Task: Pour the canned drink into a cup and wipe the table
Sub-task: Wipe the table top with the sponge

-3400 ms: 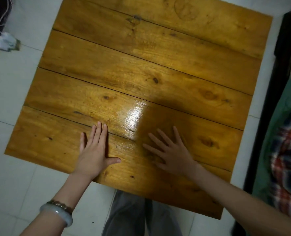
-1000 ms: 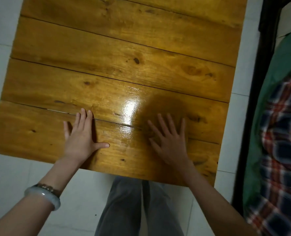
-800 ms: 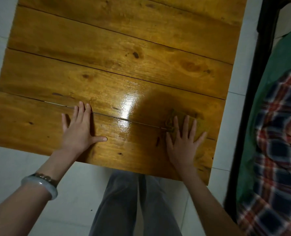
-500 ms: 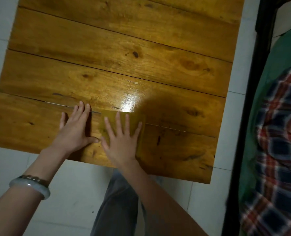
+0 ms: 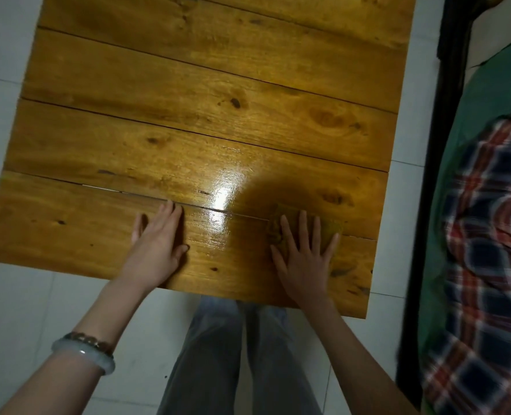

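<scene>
My grey trouser legs [image 5: 233, 354] stand on the tiled floor [image 5: 24, 310] below the bench [image 5: 188, 115]. My left hand [image 5: 155, 244], bangle [image 5: 83, 354] at the wrist, lies flat and splayed on the nearest plank. My right hand [image 5: 305, 256], fingers spread wide, presses a yellowish cloth [image 5: 278, 223] flat against the wood. Beyond, bare glossy planks.

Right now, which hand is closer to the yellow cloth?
Right. The right hand lies flat on top of the cloth, pressing it to the table. The left hand rests flat on bare wood, well off to its left.
</scene>
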A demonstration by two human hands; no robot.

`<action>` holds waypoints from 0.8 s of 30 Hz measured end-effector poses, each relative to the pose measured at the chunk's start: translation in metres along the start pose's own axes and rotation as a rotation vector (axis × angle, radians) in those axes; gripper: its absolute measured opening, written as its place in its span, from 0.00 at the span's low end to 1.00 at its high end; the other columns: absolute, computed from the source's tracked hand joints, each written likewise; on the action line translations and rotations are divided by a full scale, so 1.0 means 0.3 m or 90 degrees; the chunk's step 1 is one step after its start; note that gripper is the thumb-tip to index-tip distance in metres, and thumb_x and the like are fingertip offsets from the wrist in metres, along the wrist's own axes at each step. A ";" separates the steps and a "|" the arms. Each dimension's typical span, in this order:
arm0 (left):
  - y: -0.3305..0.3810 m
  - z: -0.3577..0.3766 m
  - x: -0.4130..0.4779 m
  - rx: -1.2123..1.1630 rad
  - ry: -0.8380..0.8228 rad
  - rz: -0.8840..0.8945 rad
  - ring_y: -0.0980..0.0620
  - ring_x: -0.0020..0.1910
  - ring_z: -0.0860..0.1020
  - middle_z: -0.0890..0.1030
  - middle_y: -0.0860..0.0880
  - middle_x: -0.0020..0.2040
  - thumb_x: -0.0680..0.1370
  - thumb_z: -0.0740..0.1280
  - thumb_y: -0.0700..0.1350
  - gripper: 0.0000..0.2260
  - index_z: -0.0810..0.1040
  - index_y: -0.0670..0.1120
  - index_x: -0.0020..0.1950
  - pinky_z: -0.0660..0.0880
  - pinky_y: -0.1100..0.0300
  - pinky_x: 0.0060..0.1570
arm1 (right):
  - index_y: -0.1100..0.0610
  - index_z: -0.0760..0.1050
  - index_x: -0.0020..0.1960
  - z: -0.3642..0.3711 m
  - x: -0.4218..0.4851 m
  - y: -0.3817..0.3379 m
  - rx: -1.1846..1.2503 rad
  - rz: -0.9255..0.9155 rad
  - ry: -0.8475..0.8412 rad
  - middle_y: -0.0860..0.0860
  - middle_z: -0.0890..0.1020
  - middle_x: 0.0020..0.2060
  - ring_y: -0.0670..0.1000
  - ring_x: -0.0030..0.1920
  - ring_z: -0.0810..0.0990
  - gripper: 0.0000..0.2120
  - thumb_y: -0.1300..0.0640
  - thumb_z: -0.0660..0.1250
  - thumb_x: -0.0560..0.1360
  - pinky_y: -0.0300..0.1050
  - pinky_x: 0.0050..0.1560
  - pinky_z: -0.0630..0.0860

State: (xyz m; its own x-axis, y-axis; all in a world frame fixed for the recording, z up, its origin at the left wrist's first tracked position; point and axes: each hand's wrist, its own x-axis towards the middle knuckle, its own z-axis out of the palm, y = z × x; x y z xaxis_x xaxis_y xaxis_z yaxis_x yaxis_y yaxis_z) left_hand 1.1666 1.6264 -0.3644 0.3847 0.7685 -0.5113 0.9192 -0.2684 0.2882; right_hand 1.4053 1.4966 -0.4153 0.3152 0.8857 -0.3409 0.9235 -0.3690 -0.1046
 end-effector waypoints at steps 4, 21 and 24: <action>0.056 0.047 -0.038 -0.039 0.018 0.059 0.49 0.75 0.55 0.58 0.44 0.76 0.76 0.67 0.42 0.30 0.59 0.43 0.75 0.40 0.50 0.73 | 0.49 0.54 0.76 -0.003 0.009 -0.069 0.036 0.022 -0.012 0.57 0.54 0.76 0.61 0.75 0.49 0.34 0.32 0.43 0.76 0.70 0.69 0.44; 0.446 0.143 0.018 -0.272 0.016 0.023 0.49 0.65 0.68 0.71 0.46 0.66 0.77 0.66 0.49 0.24 0.67 0.44 0.71 0.64 0.56 0.66 | 0.60 0.66 0.69 -0.141 -0.037 0.093 0.390 0.178 0.046 0.60 0.71 0.63 0.57 0.61 0.70 0.21 0.54 0.60 0.79 0.49 0.62 0.69; 0.498 0.160 0.036 -0.346 0.071 -0.085 0.49 0.60 0.72 0.74 0.46 0.61 0.75 0.70 0.46 0.24 0.69 0.43 0.68 0.70 0.58 0.59 | 0.59 0.64 0.70 -0.162 -0.036 0.152 0.437 0.261 0.006 0.55 0.69 0.63 0.48 0.56 0.70 0.20 0.57 0.61 0.79 0.36 0.53 0.64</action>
State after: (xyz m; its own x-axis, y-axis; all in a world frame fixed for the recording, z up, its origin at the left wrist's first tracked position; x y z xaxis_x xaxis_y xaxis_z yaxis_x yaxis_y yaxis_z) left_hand 1.3120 1.5669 -0.3659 0.2305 0.8396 -0.4919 0.7722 0.1498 0.6174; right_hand 1.4546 1.4839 -0.3709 0.6055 0.6425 -0.4696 0.3931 -0.7546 -0.5254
